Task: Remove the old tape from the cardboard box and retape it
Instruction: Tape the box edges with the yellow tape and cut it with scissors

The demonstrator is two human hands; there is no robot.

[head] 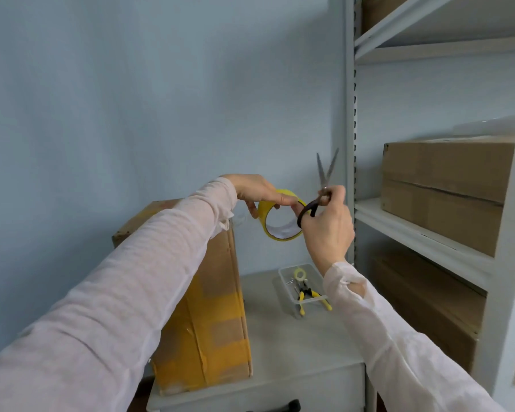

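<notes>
A tall cardboard box (220, 307) stands upright on a grey cabinet (304, 352), with yellow tape strips across its near face. My left hand (256, 191) holds a yellow tape roll (262, 215) in the air just right of the box's top. My right hand (329, 224) grips black-handled scissors (326, 171) beside the roll, blades parted and pointing up. My left forearm hides part of the box's top.
A clear plastic tray (286, 281) on the cabinet holds yellow-handled pliers (309, 295) and a small tape ring (299, 274). A grey metal shelf (419, 233) at right carries stacked cardboard boxes (446, 185). A pale blue wall is behind.
</notes>
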